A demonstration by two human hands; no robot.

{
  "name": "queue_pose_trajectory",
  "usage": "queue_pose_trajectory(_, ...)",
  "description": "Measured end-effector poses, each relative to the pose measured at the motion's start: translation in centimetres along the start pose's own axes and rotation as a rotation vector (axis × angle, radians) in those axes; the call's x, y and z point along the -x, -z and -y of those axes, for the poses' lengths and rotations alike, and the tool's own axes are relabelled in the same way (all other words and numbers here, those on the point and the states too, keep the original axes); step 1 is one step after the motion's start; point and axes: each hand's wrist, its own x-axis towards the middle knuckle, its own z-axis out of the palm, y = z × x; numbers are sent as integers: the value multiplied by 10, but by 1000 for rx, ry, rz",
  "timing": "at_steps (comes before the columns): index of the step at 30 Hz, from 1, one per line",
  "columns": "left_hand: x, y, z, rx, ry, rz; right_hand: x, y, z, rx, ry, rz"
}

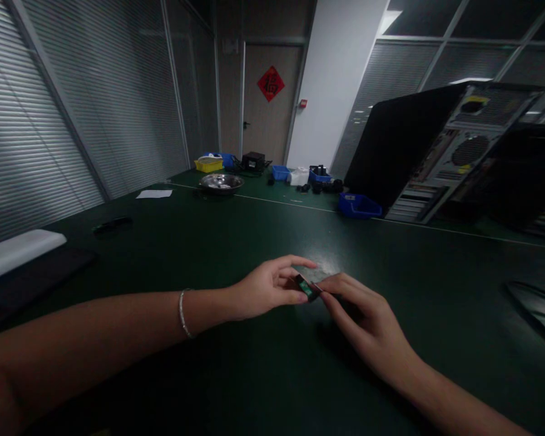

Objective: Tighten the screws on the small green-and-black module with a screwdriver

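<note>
Pinched between thumb and fingers of left hand [266, 289]: a small green-faced chip module [306, 287], low over the dark green table [236, 242]. Touching its near edge, fingertips of right hand [367, 321], pressed together. Judged mid-handling; nothing yet fitted or set down. Beyond the module: blue bin [358, 206], open computer case [449, 157], steel bowl [220, 182]. Dim office, blinds, closed door [267, 103].
</note>
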Motion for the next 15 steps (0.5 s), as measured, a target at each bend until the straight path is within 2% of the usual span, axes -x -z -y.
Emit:
queue_pose_trajectory(2,0,-1,0,-43,-8,-3,1,1,0,15,3,-8)
queue_pose_trajectory(8,-1,-1,0,-126,-89,-121,1,3,-3,124,-69,19)
queue_pose_trajectory(15,3,-1,-2,-251,-186,-94,1,4,-4,189,-96,93)
